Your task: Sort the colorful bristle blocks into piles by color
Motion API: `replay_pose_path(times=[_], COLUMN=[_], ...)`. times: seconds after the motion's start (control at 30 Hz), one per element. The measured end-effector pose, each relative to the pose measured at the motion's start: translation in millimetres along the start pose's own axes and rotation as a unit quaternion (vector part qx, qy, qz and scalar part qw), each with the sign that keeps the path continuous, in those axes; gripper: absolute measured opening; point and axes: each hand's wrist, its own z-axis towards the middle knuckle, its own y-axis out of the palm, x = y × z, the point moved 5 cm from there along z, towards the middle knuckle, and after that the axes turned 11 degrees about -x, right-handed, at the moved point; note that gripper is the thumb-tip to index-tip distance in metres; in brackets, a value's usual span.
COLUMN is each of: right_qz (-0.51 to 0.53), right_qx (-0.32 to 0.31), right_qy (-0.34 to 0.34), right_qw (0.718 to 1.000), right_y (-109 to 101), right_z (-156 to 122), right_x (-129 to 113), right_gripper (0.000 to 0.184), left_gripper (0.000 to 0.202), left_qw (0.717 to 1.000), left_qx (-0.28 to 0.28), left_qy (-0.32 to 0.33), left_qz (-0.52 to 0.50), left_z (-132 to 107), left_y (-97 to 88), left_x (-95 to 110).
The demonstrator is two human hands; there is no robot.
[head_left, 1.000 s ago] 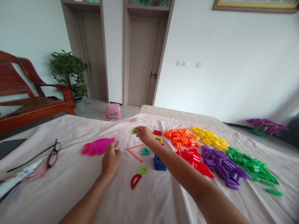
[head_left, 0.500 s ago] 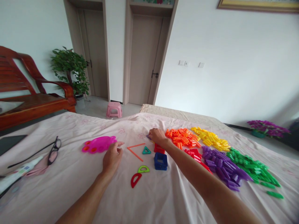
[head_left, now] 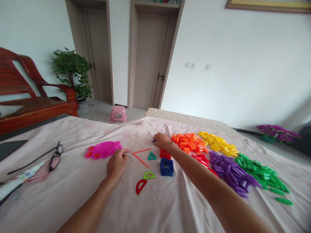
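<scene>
My right hand (head_left: 162, 141) reaches to the middle of the cloth, its fingers closed at a small purple piece (head_left: 154, 140) that is mostly hidden. Red square pieces (head_left: 165, 153) lie just below that hand, and a stack of blue square frames (head_left: 166, 167) is nearer me. My left hand (head_left: 117, 164) is empty, index finger stretched toward two orange sticks (head_left: 141, 159) set in a V. Beside the sticks lies a teal triangle (head_left: 152, 156). Closer to me are a green half-ring (head_left: 149, 175) and a red half-ring (head_left: 141, 186). A magenta tray (head_left: 103, 149) sits left of my left hand.
To the right spread piles of orange (head_left: 188, 142), yellow (head_left: 217, 144), purple (head_left: 228, 171) and green pieces (head_left: 261, 171), with red ones (head_left: 202, 160) partly behind my right forearm. Glasses (head_left: 55, 157) and a white tube-like object (head_left: 23, 181) lie at left. A pink stool (head_left: 118, 114) stands beyond the cloth.
My left index finger has stretched slightly right, toward the orange sticks. My right hand has shifted a little left, and more of the purple piece shows at its fingertips.
</scene>
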Motion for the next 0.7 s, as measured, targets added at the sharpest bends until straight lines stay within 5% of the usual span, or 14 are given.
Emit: replay_pose_path(times=[0.43,0.7], right_qz=[-0.032,-0.024], right_qx=[-0.003,-0.076], right_qy=[-0.037,-0.243], right_qw=[0.999,0.967], right_y=[-18,-19], right_z=[-22,-55], right_x=[-19,-54], right_gripper=[0.034,0.04], left_gripper=[0.028,0.028], left_qw=[1.0,1.0], left_qx=[-0.001,-0.007], left_qy=[0.005,0.013], left_qz=[0.002,0.002], left_z=[-2,-1], left_y=[-0.3,0.6], left_x=[1,2])
